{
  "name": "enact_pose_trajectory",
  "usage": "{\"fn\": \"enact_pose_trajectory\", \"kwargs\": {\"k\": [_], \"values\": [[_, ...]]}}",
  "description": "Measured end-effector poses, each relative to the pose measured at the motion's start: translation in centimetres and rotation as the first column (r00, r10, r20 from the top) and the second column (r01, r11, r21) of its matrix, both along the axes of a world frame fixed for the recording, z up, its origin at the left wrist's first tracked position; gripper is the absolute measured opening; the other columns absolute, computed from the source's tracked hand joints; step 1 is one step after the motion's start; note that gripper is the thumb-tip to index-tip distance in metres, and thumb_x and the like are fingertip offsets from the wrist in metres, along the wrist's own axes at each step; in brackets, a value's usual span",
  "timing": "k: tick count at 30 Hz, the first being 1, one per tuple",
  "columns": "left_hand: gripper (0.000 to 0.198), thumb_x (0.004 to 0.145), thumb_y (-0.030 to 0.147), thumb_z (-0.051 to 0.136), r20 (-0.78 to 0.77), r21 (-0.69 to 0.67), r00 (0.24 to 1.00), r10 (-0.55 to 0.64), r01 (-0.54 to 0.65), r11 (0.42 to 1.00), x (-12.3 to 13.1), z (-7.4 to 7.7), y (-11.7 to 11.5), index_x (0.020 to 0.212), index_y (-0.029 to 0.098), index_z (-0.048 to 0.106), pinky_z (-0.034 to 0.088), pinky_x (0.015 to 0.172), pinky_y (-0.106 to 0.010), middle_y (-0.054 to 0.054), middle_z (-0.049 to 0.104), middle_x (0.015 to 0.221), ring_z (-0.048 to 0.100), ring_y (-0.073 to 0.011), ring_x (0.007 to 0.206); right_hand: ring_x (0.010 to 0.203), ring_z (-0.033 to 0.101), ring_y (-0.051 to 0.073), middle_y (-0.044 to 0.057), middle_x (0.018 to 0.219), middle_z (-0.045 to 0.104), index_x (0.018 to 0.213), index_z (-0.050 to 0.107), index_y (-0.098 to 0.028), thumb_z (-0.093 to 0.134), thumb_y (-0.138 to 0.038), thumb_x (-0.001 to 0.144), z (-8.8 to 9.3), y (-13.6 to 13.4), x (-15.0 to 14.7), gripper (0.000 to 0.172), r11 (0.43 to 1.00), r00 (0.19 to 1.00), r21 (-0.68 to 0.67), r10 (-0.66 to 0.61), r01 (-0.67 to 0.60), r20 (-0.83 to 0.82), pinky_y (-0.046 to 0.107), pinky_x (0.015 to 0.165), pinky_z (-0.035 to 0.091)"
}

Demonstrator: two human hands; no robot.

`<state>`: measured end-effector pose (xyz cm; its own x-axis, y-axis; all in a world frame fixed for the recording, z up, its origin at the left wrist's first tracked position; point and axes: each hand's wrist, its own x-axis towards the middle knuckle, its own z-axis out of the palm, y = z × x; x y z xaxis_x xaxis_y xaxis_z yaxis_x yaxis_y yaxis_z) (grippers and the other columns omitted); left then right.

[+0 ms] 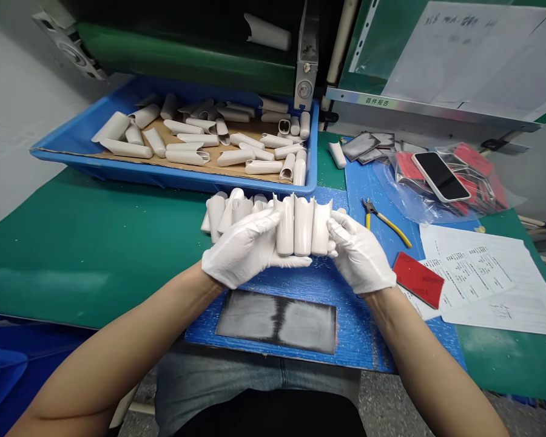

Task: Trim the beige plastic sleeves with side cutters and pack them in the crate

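Observation:
My left hand (241,249) and my right hand (357,252), both in white gloves, press together a row of three white tubular plastic pieces (303,226) standing upright. The top ends of the pieces look notched. Just behind them lies a loose heap of similar white pieces (222,213) on the blue mat (373,321). Directly below my hands, a dark grey abrasive pad (275,321) lies flat on that mat.
A blue tray (164,176) lined with cardboard holds several white pieces ahead. Yellow-handled cutters (384,221) lie to the right, near a phone (440,176) on a plastic bag, a red pad (418,279) and printed papers (477,273). Green matting (73,261) covers the bench.

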<state>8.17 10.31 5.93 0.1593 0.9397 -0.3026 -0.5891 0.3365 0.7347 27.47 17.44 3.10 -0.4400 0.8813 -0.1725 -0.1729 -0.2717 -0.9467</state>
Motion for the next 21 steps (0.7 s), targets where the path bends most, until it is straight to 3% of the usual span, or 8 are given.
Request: {"fn": "enact_pose_trajectory", "kwargs": {"k": [4,7,10,12,15,17,19,21], "values": [[0.039,0.106,0.038,0.056,-0.032,-0.004,0.999,0.02,-0.02,1.0,0.1,0.3,0.1,0.143,0.027,0.063,0.051,0.11,-0.077,-0.008,0.037,0.175,0.033,-0.0438,0.161,0.062,0.047,0.011,-0.001,0.083,0.063,0.109,0.078,-0.021,0.09,-0.058,0.077,-0.2,0.0,0.3,0.049,1.0,1.0,-0.006,0.006,-0.005,0.009,0.026,0.053,0.042],[0.035,0.104,0.037,0.059,-0.068,0.043,0.997,0.024,-0.021,0.999,0.1,0.1,0.0,0.138,0.029,0.065,0.052,0.109,-0.076,-0.005,0.034,0.176,0.029,-0.0421,0.163,0.066,0.054,0.012,0.002,0.091,0.071,0.122,0.078,-0.022,0.085,-0.062,0.082,-0.5,0.0,0.7,0.057,0.999,0.995,0.051,0.01,-0.015,0.098,0.026,0.054,0.047],[0.03,0.104,0.04,0.06,-0.152,0.108,0.988,0.032,-0.016,0.994,-0.1,-0.5,-0.1,0.132,0.032,0.068,0.053,0.111,-0.07,-0.001,0.035,0.174,0.019,-0.0389,0.166,0.086,0.069,0.02,0.007,0.108,0.078,0.129,0.077,-0.024,0.082,-0.065,0.085,-0.9,0.0,0.8,0.061,0.993,0.984,0.113,0.017,-0.037,0.179,0.033,0.071,0.059],[0.032,0.105,0.044,0.06,-0.198,0.14,0.98,0.032,-0.004,0.99,-0.3,-0.9,-0.1,0.135,0.033,0.066,0.052,0.114,-0.067,0.001,0.036,0.174,0.016,-0.0373,0.167,0.107,0.071,0.026,0.007,0.12,0.078,0.132,0.076,-0.025,0.081,-0.064,0.086,-1.1,-0.1,0.8,0.06,0.99,0.986,0.14,0.003,-0.027,0.167,0.038,0.087,0.062],[0.039,0.104,0.042,0.063,-0.151,0.163,0.989,-0.002,0.027,0.986,-0.3,-1.1,-0.1,0.141,0.033,0.061,0.051,0.116,-0.067,-0.002,0.031,0.176,0.027,-0.0372,0.164,0.129,0.066,0.028,0.007,0.132,0.076,0.135,0.075,-0.025,0.084,-0.059,0.086,-1.2,-0.2,0.7,0.06,0.986,0.994,0.165,-0.028,0.011,0.102,0.041,0.105,0.059],[0.045,0.103,0.04,0.064,-0.159,0.173,0.987,-0.03,0.058,0.983,-0.2,-1.0,0.0,0.146,0.031,0.057,0.049,0.12,-0.066,-0.007,0.032,0.176,0.036,-0.0364,0.161,0.132,0.065,0.028,0.007,0.136,0.074,0.138,0.073,-0.025,0.084,-0.057,0.087,-0.9,-0.3,0.7,0.061,0.981,0.996,0.192,-0.042,0.025,0.084,0.041,0.11,0.056],[0.055,0.099,0.041,0.069,-0.298,0.228,0.955,0.009,0.062,0.972,0.0,-0.8,0.1,0.151,0.026,0.054,0.042,0.127,-0.062,-0.011,0.043,0.17,0.04,-0.0357,0.158,0.13,0.066,0.028,0.007,0.138,0.073,0.141,0.072,-0.025,0.083,-0.054,0.089,-0.5,-0.5,0.8,0.061,0.968,0.994,0.25,-0.051,0.027,0.094,0.043,0.114,0.054],[0.063,0.092,0.042,0.077,-0.499,0.312,0.86,0.11,0.061,0.948,0.2,-0.7,0.1,0.148,0.02,0.057,0.032,0.133,-0.058,-0.014,0.056,0.159,0.044,-0.0368,0.155,0.128,0.067,0.028,0.006,0.138,0.073,0.14,0.073,-0.024,0.083,-0.051,0.089,-0.1,-0.9,0.8,0.058,0.945,0.989,0.325,-0.08,0.035,0.124,0.045,0.117,0.051]]}}
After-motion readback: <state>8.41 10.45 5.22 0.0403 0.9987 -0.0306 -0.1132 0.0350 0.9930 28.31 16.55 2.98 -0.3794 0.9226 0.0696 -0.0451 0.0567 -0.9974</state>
